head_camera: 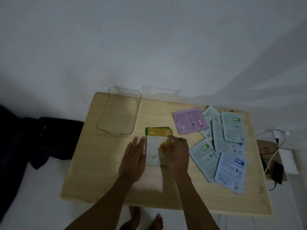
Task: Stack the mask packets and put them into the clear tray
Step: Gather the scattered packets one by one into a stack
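A small stack of mask packets (153, 145) lies at the middle of the wooden table; its top packet has a yellow band, and a green one peeks out beneath. My left hand (133, 156) lies flat with straight fingers against the stack's left edge. My right hand (177, 152) rests on the top packet, fingertips pressing it near the upper right. The clear tray (106, 118) stands empty at the table's far left. A pink packet (190, 120) and several pale green and blue packets (229, 143) lie scattered face down on the right.
The light wooden table (99, 171) stands against a white wall. Dark cloth (33, 141) lies left of it. A phone (277, 172), cables and a charger (276, 134) sit off the right edge. My bare feet (144, 219) show below the front edge.
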